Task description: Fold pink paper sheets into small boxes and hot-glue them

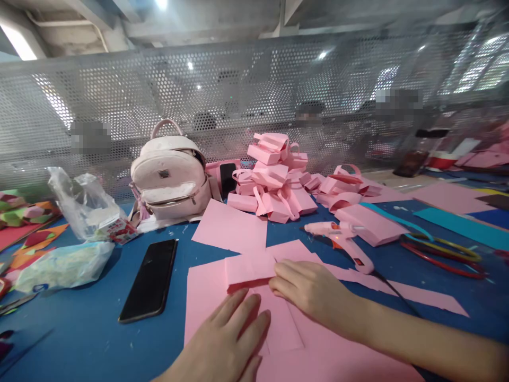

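A folded pink paper piece [248, 269] lies on flat pink sheets [204, 300] on the blue table. At its right end, my right hand [302, 286] is closed, fingers together and gripping the folded edge. My left hand [228, 337] rests in front of it with fingers spread, the fingertips at or near its lower edge; whether they press on it is hard to tell. Just behind my right hand lies a pink hot glue gun [345, 241], its cord running under my right forearm. A strip of pink paper [421, 297] extends to the right.
A heap of small pink paper bags [278, 183] stands at the back, beside a pale backpack [173, 175]. Left of the sheets lie a black phone [151, 281] and a plastic-wrapped packet [67, 265]. Coloured loops [445, 254] lie right. A perforated metal screen [246, 90] closes the back.
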The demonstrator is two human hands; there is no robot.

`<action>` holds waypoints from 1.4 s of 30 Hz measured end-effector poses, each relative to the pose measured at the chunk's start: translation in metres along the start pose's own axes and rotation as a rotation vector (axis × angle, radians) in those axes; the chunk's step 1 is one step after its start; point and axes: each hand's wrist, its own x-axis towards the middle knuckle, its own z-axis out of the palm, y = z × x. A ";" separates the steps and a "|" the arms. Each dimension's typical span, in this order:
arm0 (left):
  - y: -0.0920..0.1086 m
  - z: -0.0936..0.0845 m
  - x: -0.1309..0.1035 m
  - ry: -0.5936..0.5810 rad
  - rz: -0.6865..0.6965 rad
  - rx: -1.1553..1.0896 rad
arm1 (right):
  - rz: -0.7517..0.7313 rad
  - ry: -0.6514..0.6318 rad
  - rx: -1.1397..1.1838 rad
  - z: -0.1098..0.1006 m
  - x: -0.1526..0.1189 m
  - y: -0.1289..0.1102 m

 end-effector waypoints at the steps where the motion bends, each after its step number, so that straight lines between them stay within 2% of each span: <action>1: 0.000 0.000 0.000 -0.008 0.005 0.010 | 0.001 -0.004 0.001 0.000 0.000 0.000; 7: 0.000 -0.001 0.001 -0.017 0.005 0.019 | -0.037 -0.015 -0.048 0.000 0.000 0.000; 14: -0.001 0.003 -0.001 -0.003 -0.006 -0.012 | -0.040 0.080 -0.094 -0.002 -0.001 0.004; 20: -0.001 0.003 -0.001 0.005 -0.003 0.000 | -0.018 0.057 -0.065 0.001 -0.001 0.002; 25: 0.000 0.000 0.000 -0.033 0.002 0.022 | -0.013 0.039 -0.017 0.001 -0.001 0.002; 37: -0.002 0.006 -0.001 0.011 -0.002 0.018 | 0.026 0.008 0.121 0.000 -0.001 0.002; 42: -0.002 0.006 -0.002 0.008 0.004 0.038 | -0.033 0.031 -0.009 -0.001 0.000 0.000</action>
